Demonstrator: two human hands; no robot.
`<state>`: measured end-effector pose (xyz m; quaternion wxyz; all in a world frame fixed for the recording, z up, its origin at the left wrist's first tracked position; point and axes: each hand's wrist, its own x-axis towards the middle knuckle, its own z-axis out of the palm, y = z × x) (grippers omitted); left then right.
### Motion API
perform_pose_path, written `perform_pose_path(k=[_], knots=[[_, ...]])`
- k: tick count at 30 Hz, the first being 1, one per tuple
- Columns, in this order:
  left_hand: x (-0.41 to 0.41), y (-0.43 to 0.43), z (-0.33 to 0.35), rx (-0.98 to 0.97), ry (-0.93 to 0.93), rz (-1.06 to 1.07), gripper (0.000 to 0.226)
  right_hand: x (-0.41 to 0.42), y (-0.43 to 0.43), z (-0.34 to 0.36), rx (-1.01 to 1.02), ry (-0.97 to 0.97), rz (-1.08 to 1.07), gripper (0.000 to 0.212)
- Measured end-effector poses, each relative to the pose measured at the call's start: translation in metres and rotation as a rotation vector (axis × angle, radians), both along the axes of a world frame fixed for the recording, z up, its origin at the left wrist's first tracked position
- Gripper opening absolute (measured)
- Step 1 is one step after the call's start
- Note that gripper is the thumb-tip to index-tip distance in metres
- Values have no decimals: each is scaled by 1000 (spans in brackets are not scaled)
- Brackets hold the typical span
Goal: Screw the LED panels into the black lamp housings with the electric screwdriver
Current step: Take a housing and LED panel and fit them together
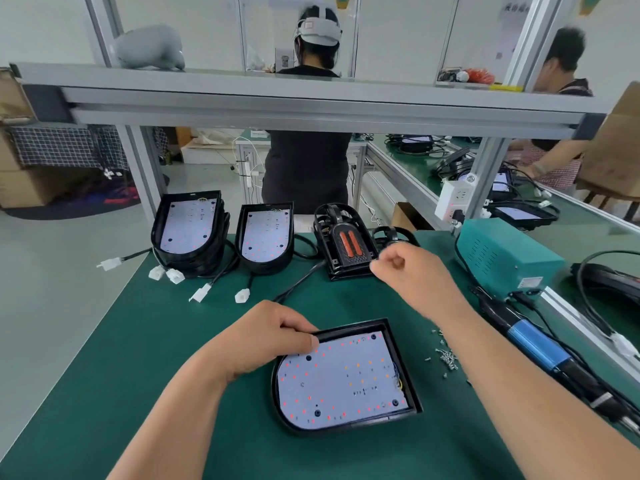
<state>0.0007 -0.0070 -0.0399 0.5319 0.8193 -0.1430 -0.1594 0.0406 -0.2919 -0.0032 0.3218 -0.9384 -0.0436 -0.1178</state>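
One LED panel [341, 377] lies in its black lamp housing [349, 330] at the near middle of the green mat [173, 341]. The left hand [273, 337] grips the housing's far-left corner, and the right hand [405, 268] hovers above with fingers curled, holding what I cannot tell. Loose screws [446, 356] and the electric screwdriver [535, 344] lie to the right, an aluminium frame [311, 98] crosses beyond, and grey floor [52, 271] shows on the left

Green mat [173, 341], black housing [401, 362], white panel [343, 379] dotted red and orange.
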Motion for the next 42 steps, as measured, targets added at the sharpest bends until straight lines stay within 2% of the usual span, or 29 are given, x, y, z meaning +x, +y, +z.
perform_pose_path(k=[3,6,8,12,14,20,23,25,28,29,32,35,39,42], knots=[[-1,0,-1,0,21,-40,20,41,27,0,-80,-57,-23,42],[-2,-1,-2,-14,53,-82,24,68,46,-9,-282,-67,-42,51],[-3,-2,-2,-43,64,-79,26,78,52,-16,-368,-90,-54,52],[-3,-6,-3,-46,70,-84,22,90,55,-18,-385,-108,-62,45],[-3,-7,-3,-28,61,-100,18,94,51,-17,-287,-88,-63,41],[-5,-6,3,70,-1,-141,7,74,26,-1,215,-98,23,45],[-7,-8,6,79,-10,-167,11,40,6,9,293,-135,145,45],[-9,-10,6,96,-18,-171,26,12,-6,12,291,-134,237,49],[-11,-11,5,96,-33,-145,66,-32,-23,10,235,-113,372,56],[-11,-12,4,90,-27,-139,67,-45,-30,7,195,-95,405,58],[-13,-16,7,30,20,-77,46,-82,-47,-3,47,-39,503,61],[-12,-21,9,-22,119,42,56,-106,-51,-11,-67,-17,638,59],[-10,-20,9,-70,180,-32,81,-114,-42,-22,-274,-133,729,56],[-13,-19,9,-43,128,-68,71,-115,-36,-22,-280,-151,739,56]])
